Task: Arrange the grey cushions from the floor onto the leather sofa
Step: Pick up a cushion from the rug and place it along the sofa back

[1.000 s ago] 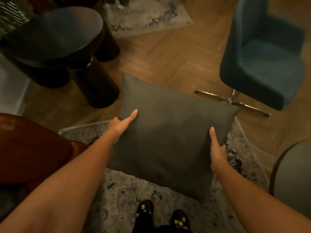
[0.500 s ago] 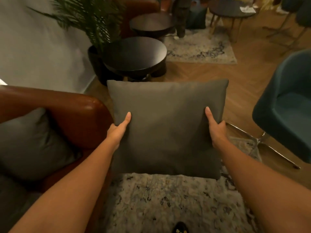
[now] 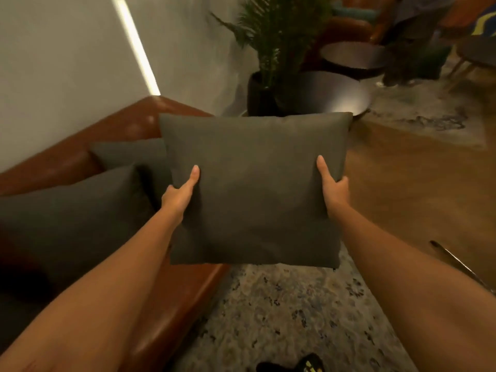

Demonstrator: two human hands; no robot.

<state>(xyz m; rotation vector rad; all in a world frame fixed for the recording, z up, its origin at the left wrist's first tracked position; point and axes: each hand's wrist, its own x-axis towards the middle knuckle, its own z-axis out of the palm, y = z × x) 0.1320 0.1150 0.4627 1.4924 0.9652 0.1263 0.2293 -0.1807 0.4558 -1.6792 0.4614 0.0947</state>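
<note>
I hold a square grey cushion [image 3: 255, 189] upright in the air, over the front edge of the brown leather sofa [image 3: 80, 154]. My left hand [image 3: 179, 194] grips its left side, thumb on the front and fingers hidden behind. Along the right edge, my right hand [image 3: 332, 186] grips the same way. Two more grey cushions lie on the sofa to the left: a large one [image 3: 72, 221] near me and another [image 3: 131, 154] behind it against the backrest.
A potted palm [image 3: 271, 63] stands past the sofa's end, beside round dark tables [image 3: 332, 95]. A patterned rug [image 3: 290, 312] covers the floor below me, with wooden floor [image 3: 416, 183] to the right. A chrome chair leg [image 3: 456, 264] juts in at right.
I have lifted the cushion from the floor and turned left with it. The sofa and its two cushions have come into view beside it.
</note>
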